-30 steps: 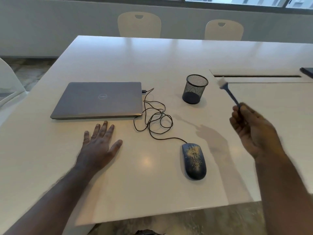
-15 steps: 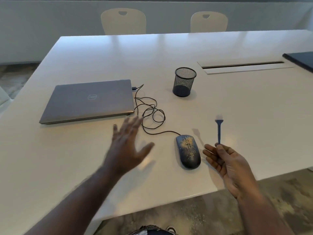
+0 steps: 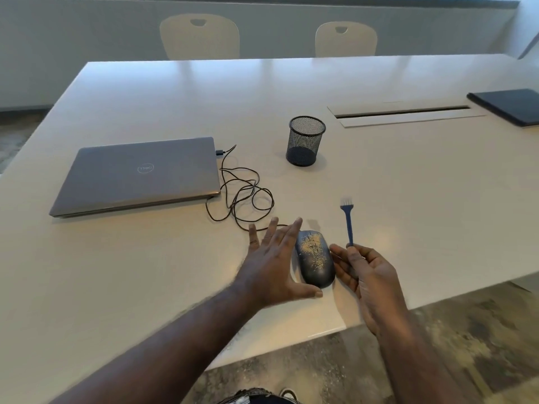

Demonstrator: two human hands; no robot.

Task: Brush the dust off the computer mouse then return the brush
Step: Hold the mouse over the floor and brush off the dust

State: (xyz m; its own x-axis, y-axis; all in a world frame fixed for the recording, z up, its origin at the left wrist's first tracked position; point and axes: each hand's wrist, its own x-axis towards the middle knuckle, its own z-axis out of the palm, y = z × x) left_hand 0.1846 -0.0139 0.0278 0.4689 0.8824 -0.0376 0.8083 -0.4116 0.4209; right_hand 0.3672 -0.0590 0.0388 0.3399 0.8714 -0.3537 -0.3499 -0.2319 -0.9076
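Note:
A dark computer mouse with yellowish dust on its top lies near the table's front edge. My left hand is spread open right against the mouse's left side, with the thumb at its near end. My right hand is just right of the mouse and pinches the lower end of a small blue brush. The brush stands upright with its pale bristles up, apart from the mouse. A black mesh cup stands farther back on the table.
A closed grey laptop lies at the left, and the mouse's black cable coils between it and the mouse. A dark flat case sits at the far right beside a cable slot. Two pale chairs stand behind the white table.
My left hand has moved right from the bare table up to the mouse's left side. My right hand has brought the brush down from beside the mesh cup to just right of the mouse.

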